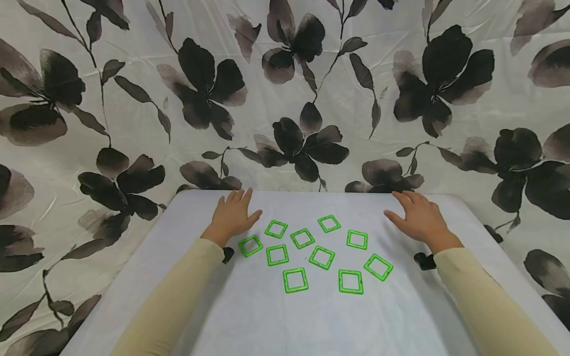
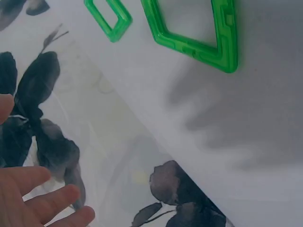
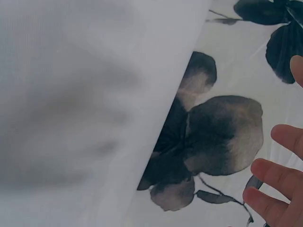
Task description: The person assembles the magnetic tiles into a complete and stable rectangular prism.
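Observation:
Several green square frames, which look like magnetic building tiles, lie flat and scattered on the white table; one is a tile (image 1: 296,271) at the front, another a tile (image 1: 330,216) at the back. My left hand (image 1: 233,216) is held over the table's left side with its fingers spread, nearest to the leftmost tile (image 1: 241,246). In the left wrist view, a tile (image 2: 227,38) shows large at the top, apart from the left hand (image 2: 33,203). On the other side, my right hand (image 1: 418,219) has extended fingers and holds nothing. The right wrist view shows its fingers (image 3: 274,177) spread.
The white table (image 1: 249,321) ends at a straight back edge against a white cloth (image 1: 365,113) with dark flowers. Dark wrist straps, one a black device (image 1: 425,261) by the right wrist, show below both hands. Hand shadows fall on the tabletop.

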`<action>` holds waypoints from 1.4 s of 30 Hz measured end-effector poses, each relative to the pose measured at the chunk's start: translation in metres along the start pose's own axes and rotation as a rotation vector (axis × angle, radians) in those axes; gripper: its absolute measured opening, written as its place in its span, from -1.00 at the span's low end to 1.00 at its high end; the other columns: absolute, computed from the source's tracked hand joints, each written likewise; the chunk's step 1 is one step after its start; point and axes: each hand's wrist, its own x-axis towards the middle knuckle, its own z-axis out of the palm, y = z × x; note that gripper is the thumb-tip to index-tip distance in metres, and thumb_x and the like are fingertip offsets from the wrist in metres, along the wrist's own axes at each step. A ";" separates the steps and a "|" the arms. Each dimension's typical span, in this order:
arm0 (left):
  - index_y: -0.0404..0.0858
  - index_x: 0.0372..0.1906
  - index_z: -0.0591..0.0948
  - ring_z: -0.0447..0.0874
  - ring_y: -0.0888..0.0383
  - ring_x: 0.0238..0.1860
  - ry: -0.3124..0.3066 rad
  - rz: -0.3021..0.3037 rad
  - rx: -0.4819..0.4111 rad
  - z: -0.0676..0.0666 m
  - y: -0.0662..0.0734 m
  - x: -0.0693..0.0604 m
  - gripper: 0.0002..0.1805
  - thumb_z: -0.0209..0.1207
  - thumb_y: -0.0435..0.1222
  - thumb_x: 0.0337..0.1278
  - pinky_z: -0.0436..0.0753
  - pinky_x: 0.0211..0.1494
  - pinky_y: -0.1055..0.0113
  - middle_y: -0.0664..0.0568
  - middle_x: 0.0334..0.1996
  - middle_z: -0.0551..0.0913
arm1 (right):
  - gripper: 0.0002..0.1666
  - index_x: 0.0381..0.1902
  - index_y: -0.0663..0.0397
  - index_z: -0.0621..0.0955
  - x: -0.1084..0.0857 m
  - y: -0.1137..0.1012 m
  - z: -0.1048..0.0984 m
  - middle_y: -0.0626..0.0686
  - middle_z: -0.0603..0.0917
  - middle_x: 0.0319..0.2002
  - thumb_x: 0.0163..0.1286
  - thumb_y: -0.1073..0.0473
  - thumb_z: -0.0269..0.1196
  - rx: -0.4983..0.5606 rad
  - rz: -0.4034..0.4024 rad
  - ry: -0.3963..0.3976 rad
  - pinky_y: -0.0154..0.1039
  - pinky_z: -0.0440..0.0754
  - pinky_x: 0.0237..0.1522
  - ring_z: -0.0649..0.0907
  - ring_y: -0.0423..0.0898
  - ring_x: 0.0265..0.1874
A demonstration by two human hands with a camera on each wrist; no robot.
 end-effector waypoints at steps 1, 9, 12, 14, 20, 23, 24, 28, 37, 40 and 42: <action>-0.23 0.53 0.04 0.08 -0.23 0.49 0.002 0.002 0.001 0.000 0.001 -0.001 -0.14 -0.15 0.21 0.34 0.09 0.45 -0.24 -0.24 0.47 0.18 | -0.10 0.44 0.12 0.24 -0.001 -0.001 0.000 0.38 0.23 0.39 0.40 -0.38 -0.04 0.001 -0.007 0.004 0.46 0.16 0.23 0.20 0.39 0.37; -0.22 0.52 0.08 0.18 -0.21 0.44 0.000 0.017 -0.002 0.005 0.007 -0.012 -0.14 -0.10 0.21 0.32 0.18 0.43 -0.21 -0.22 0.43 0.26 | -0.17 0.42 0.09 0.28 -0.009 -0.010 0.004 0.35 0.27 0.39 0.40 -0.32 0.03 -0.008 -0.044 0.012 0.43 0.22 0.22 0.24 0.35 0.36; -0.24 0.51 0.11 0.22 -0.20 0.42 0.007 0.030 -0.002 0.006 0.010 -0.016 -0.15 -0.09 0.20 0.32 0.23 0.40 -0.19 -0.21 0.41 0.30 | -0.17 0.42 0.09 0.29 -0.012 -0.014 0.004 0.36 0.28 0.38 0.40 -0.31 0.05 -0.009 -0.054 0.009 0.41 0.24 0.22 0.26 0.35 0.36; -0.25 0.50 0.14 0.24 -0.20 0.41 0.014 0.044 -0.002 0.006 0.013 -0.017 -0.16 -0.08 0.19 0.31 0.26 0.39 -0.18 -0.21 0.40 0.32 | -0.18 0.42 0.10 0.30 -0.015 -0.016 0.004 0.36 0.29 0.37 0.40 -0.30 0.05 -0.006 -0.062 0.010 0.40 0.25 0.22 0.27 0.35 0.35; -0.27 0.47 0.19 0.32 -0.19 0.37 0.033 0.081 0.004 0.006 0.020 -0.023 -0.18 -0.04 0.18 0.31 0.35 0.33 -0.15 -0.21 0.35 0.38 | -0.20 0.41 0.09 0.31 -0.020 -0.021 0.004 0.34 0.33 0.34 0.41 -0.29 0.05 0.003 -0.084 0.012 0.39 0.28 0.20 0.31 0.35 0.32; -0.27 0.46 0.22 0.35 -0.18 0.35 0.036 0.094 -0.004 0.006 0.023 -0.026 -0.18 -0.02 0.17 0.29 0.38 0.32 -0.13 -0.21 0.33 0.41 | -0.20 0.40 0.09 0.32 -0.022 -0.025 0.006 0.33 0.34 0.34 0.40 -0.29 0.06 0.007 -0.093 0.012 0.37 0.30 0.19 0.32 0.34 0.32; -0.26 0.46 0.22 0.35 -0.18 0.35 0.035 0.099 -0.008 0.006 0.024 -0.027 -0.18 -0.01 0.17 0.29 0.39 0.31 -0.13 -0.21 0.33 0.42 | -0.20 0.40 0.08 0.33 -0.023 -0.026 0.006 0.33 0.35 0.34 0.40 -0.29 0.06 0.006 -0.097 0.013 0.37 0.31 0.19 0.33 0.34 0.31; -0.25 0.46 0.23 0.38 -0.17 0.34 0.035 0.116 -0.022 0.007 0.028 -0.030 -0.19 0.03 0.16 0.27 0.41 0.30 -0.12 -0.21 0.31 0.44 | -0.19 0.40 0.05 0.33 -0.025 -0.031 0.008 0.30 0.37 0.33 0.39 -0.32 0.06 0.002 -0.116 0.017 0.36 0.34 0.18 0.36 0.32 0.30; -0.21 0.46 0.23 0.38 -0.14 0.34 0.003 0.133 -0.054 0.007 0.039 -0.039 -0.20 0.02 0.17 0.28 0.41 0.30 -0.09 -0.17 0.33 0.43 | -0.25 0.38 0.02 0.38 -0.032 -0.043 0.007 0.27 0.44 0.28 0.38 -0.27 0.12 0.033 -0.175 0.037 0.33 0.39 0.13 0.45 0.29 0.24; -0.21 0.45 0.25 0.37 -0.14 0.34 -0.015 0.138 -0.068 0.007 0.043 -0.043 -0.21 0.04 0.15 0.27 0.40 0.31 -0.10 -0.17 0.33 0.42 | -0.26 0.38 0.01 0.38 -0.035 -0.046 0.007 0.26 0.46 0.27 0.38 -0.26 0.12 0.031 -0.191 0.029 0.31 0.40 0.13 0.46 0.28 0.23; -0.21 0.45 0.27 0.37 -0.14 0.35 -0.025 0.141 -0.079 0.007 0.046 -0.044 -0.22 0.06 0.13 0.27 0.38 0.33 -0.10 -0.16 0.33 0.43 | -0.26 0.37 0.00 0.39 -0.036 -0.048 0.008 0.25 0.47 0.26 0.38 -0.26 0.13 0.031 -0.202 0.026 0.31 0.41 0.12 0.47 0.27 0.22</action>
